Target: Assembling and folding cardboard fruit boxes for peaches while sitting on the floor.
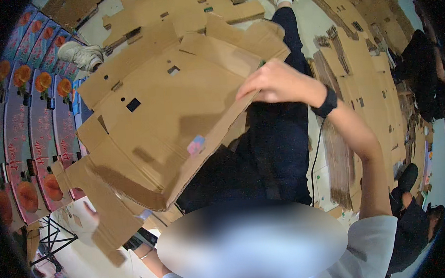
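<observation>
A large brown cardboard sheet [153, 122], an unfolded box with flaps, cut-out holes and a small pink-blue sticker, lies tilted across my lap. My right hand [275, 83] grips its right edge, thumb and fingers closed over the raised border strip. Behind the sheet's lower left flap is my left hand [90, 210]; only a blurred bit of its fingers shows past the cardboard, and the rest is hidden. My left wrist, with a dark band and a bracelet, comes out below that flap.
Stacked printed boxes [35, 123] with orange flower pictures stand at the left. Flattened cardboard [369, 106] covers the floor on the right, and more lies beyond my shoes [82, 55]. A black cable [316, 156] runs beside my leg. People in dark clothes [418, 224] are at the far right.
</observation>
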The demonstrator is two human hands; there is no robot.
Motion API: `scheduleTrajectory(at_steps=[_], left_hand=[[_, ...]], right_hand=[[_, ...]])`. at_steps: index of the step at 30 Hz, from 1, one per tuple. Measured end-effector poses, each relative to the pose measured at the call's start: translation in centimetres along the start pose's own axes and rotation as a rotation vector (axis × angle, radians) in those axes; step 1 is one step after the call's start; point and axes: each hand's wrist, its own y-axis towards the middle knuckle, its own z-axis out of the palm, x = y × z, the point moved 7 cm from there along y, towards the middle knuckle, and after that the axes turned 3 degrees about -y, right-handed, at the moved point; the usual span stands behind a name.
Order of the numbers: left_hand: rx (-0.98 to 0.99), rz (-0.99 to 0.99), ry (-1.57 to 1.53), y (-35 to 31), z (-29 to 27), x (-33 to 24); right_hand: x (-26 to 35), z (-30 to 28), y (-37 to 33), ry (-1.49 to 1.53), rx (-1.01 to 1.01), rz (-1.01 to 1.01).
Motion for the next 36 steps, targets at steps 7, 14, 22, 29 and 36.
scheduleTrajectory(at_steps=[7, 14, 22, 29, 36], left_hand=[[0.215, -0.165, -0.329, 2.1, 16.0, 13.9], [0.537, -0.384, -0.008, 1.6, 30.1, 23.1], [0.358, -0.365, 0.296, 4.5, 25.3, 26.2], [0.274, -0.395, 0.148, 5.5, 23.6, 27.1], [0.081, -0.459, 0.424, 7.1, 22.3, 29.2]], right_hand=[[-1.0, -21.9, 3.1, -0.445, -0.695, 0.051], [-2.2, -38.8, 8.4, -0.758, -0.966, 0.316], [1.5, -49.9, 9.1, -1.014, -1.467, 0.249], [-12.2, -36.5, 19.5, -0.932, -1.084, 0.153], [-28.2, -10.2, 24.9, -0.650, -0.554, 0.387]])
